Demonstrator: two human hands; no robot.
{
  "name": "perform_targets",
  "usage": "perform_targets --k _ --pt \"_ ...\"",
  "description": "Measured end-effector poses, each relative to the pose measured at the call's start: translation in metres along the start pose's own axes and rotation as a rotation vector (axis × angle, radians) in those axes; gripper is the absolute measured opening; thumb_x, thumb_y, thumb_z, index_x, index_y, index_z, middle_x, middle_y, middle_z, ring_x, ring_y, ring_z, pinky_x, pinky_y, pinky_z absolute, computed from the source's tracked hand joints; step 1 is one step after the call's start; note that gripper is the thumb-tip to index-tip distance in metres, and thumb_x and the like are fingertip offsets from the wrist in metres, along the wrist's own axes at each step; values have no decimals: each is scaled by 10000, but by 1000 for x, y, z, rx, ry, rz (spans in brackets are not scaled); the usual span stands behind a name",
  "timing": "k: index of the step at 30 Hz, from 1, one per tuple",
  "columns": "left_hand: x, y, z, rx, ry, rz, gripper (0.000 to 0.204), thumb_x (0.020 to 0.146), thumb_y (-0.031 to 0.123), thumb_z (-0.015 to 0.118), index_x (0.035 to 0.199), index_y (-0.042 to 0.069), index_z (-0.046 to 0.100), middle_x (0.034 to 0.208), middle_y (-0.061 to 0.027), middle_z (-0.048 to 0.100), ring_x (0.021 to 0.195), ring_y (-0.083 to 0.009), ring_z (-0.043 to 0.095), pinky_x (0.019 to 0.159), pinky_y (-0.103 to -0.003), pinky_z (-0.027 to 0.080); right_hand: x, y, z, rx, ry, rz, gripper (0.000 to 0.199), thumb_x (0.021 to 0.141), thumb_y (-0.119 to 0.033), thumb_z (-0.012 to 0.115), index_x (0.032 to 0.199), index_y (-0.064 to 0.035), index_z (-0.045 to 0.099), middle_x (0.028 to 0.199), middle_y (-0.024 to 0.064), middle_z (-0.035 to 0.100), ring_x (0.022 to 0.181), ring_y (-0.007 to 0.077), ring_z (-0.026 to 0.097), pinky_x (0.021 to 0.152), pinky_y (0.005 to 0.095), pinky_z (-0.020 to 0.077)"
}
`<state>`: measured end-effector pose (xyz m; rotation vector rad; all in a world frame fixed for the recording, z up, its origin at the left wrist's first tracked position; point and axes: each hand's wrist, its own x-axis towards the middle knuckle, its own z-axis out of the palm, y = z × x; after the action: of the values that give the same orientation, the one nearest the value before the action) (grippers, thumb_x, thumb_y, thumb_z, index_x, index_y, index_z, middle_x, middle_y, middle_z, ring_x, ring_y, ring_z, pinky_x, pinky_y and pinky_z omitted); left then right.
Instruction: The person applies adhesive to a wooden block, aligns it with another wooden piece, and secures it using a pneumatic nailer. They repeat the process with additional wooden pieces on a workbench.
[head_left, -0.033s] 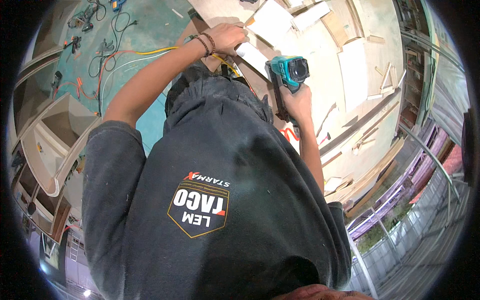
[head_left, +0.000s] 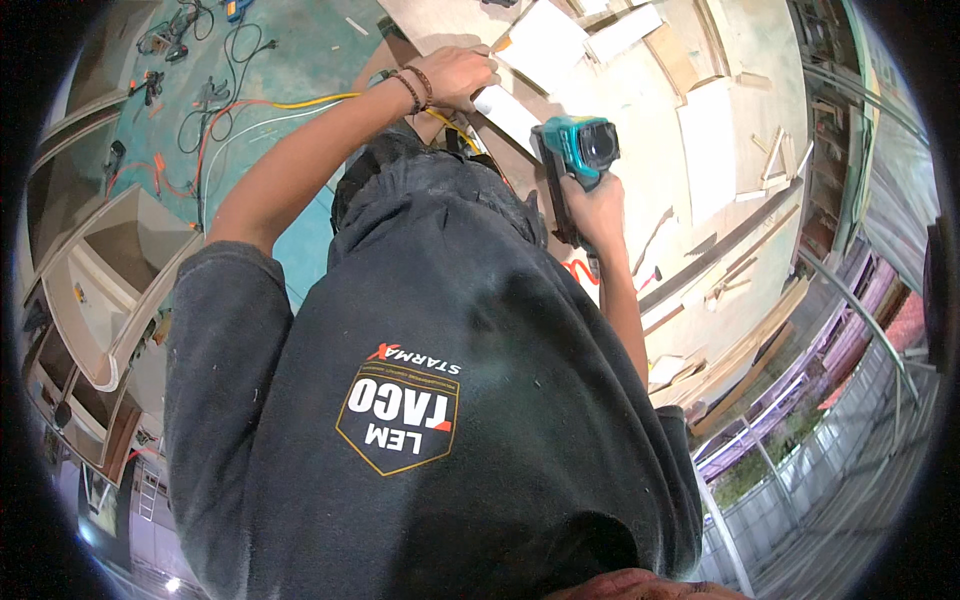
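Observation:
My right hand (head_left: 598,205) is wrapped round the handle of a teal and black nail gun (head_left: 578,142), a red coiled hose (head_left: 580,270) beside it. The gun's nose is hidden under its body, so I cannot see whether it touches the wood. To the left, my left hand (head_left: 455,77), with beaded bracelets at the wrist, has its fingers bent and pressed on the edge of a wooden board (head_left: 513,137). A pale strip (head_left: 508,118) lies just right of these fingers. My left fingertips are partly hidden.
White sheets (head_left: 705,150) and wood offcuts (head_left: 770,160) lie across the worktable at right. A long dark strip (head_left: 720,245) crosses its right side. Cables (head_left: 235,60), an orange and yellow hose (head_left: 290,103) and clamps (head_left: 150,88) lie on the green surface at left, near a curved wooden frame (head_left: 105,290).

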<state>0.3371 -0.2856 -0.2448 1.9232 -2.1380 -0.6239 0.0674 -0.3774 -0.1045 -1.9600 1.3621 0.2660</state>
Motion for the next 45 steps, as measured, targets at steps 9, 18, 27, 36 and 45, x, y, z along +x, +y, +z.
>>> perform_targets --k 9,18,27,36,45 --pt "1 13 -1 125 -94 -89 666 670 366 888 1240 125 643 1281 -50 602 1238 -275 557 1013 -430 504 -17 21 16 4 39 -100 301 786 -195 720 914 76 705 769 250 711 710 354 712 723 432 541" --pt "29 48 57 104 74 163 652 751 331 837 1311 88 607 1337 -104 569 1259 -297 540 1092 -437 434 -35 63 -2 135 331 159 618 884 -161 615 1469 -14 479 1059 324 701 1006 489 687 876 523 524" --pt "42 -13 -85 -213 562 -17 578 790 296 821 1276 39 643 1205 -184 637 1141 -369 602 1004 -463 486 -35 152 17 -22 487 210 809 846 -107 688 1585 -84 361 1082 357 668 1016 500 668 876 527 514" --pt "111 -81 -179 164 356 -99 676 824 444 815 1368 91 625 1287 -191 632 1207 -382 568 1020 -477 461 -35 157 53 -5 522 169 866 808 2 728 1589 -100 367 1395 371 502 1274 500 532 1028 478 475" --pt "185 5 -150 180 532 62 561 848 347 787 1350 153 629 1255 -124 604 1227 -343 540 1014 -488 460 -41 141 37 166 486 304 799 847 -73 723 1576 -171 412 1189 309 566 1075 497 603 908 526 509"
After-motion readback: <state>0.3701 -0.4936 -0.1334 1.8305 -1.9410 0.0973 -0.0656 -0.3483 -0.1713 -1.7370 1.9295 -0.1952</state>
